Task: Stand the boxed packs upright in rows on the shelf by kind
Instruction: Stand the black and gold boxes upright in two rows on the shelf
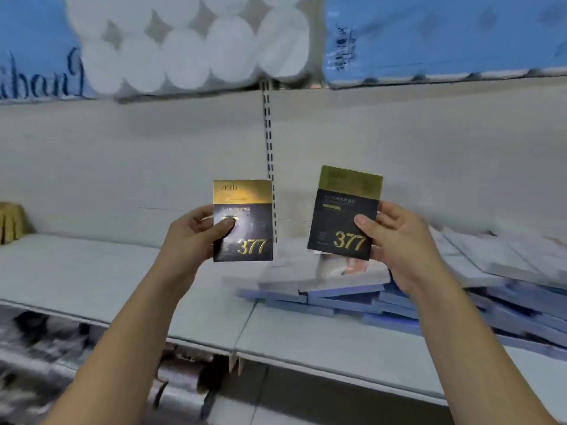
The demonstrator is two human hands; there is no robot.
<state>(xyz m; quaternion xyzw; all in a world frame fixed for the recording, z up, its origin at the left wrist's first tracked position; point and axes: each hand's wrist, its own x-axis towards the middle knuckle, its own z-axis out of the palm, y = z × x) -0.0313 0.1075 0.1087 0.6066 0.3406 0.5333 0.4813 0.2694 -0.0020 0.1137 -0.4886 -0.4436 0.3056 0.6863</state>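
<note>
While my left hand and right hand each pinch a black-gold pack, I would seat them upright, faces forward, side by side on the shelf.

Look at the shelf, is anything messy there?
Yes. On the right of the shelf, the blue and white boxes lie flat in a crooked heap, not standing in rows. The left hand grips the left pack, the right hand the right pack, tilted, both off the shelf.
</note>
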